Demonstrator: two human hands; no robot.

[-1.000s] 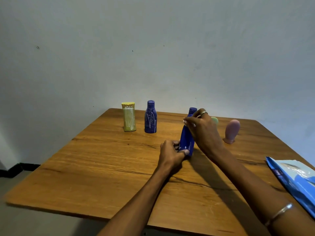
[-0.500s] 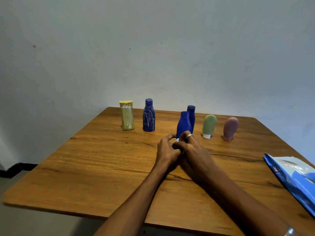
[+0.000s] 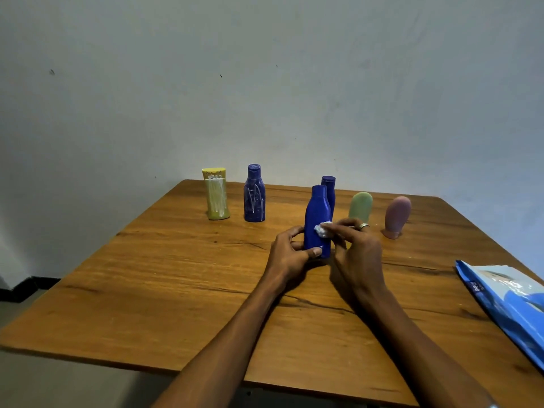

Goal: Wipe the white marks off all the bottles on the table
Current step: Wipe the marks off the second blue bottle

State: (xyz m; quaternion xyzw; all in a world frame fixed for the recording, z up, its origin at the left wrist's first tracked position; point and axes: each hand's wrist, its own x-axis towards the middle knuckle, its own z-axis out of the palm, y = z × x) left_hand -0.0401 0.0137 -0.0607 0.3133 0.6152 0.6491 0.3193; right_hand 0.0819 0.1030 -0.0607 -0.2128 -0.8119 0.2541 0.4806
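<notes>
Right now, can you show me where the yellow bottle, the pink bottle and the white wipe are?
yellow bottle [image 3: 217, 198]: head view, on its white-streaked front.
pink bottle [image 3: 397, 213]: head view, on its rounded body.
white wipe [image 3: 323, 229]: head view, on the bunched part against the blue bottle.

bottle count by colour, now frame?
Blue: 3, left one, held one, one behind it
Yellow: 1
Green: 1
Pink: 1
Total: 6
</notes>
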